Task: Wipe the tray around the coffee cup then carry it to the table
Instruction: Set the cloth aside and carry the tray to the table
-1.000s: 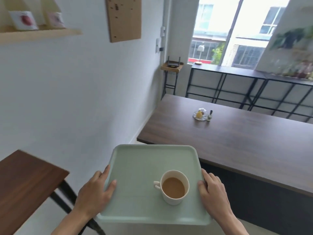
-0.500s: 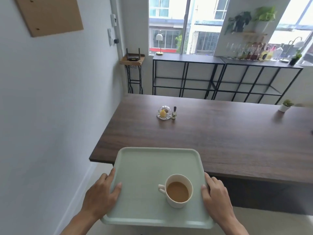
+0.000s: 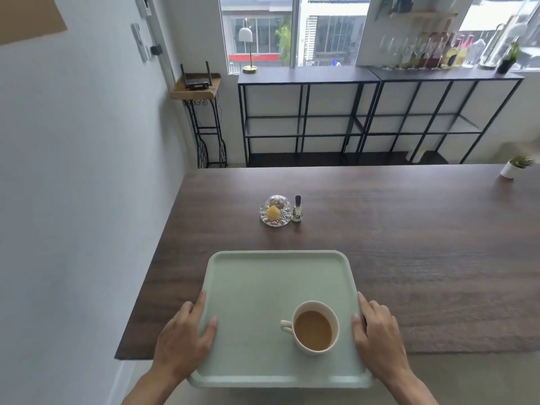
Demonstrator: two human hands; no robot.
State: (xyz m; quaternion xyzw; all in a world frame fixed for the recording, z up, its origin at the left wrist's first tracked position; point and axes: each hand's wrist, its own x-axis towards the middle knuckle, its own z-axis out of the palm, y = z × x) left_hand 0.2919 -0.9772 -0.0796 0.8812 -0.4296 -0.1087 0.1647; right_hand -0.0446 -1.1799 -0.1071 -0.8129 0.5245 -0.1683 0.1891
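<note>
A pale green tray (image 3: 257, 290) is held level over the near edge of the dark wooden table (image 3: 423, 244). My left hand (image 3: 184, 337) grips its left rim, thumb on top. My right hand (image 3: 378, 334) grips the right rim the same way. A white cup of milky coffee (image 3: 314, 327) stands upright on the tray's near right part, handle pointing left. The far half of the tray lies over the tabletop; the near half overhangs the floor.
Beyond the tray stand a glass dome dish (image 3: 275, 211) and a small bird figure (image 3: 297, 213). A small potted plant (image 3: 515, 166) sits at the table's far right. The white wall (image 3: 73, 200) runs close on the left. Black shelving (image 3: 374, 118) lines the window.
The view has swung right and closed in on the table. The tray, carried in both hands, has moved forward from the table's corner to over its near edge. The cup kept its place.
</note>
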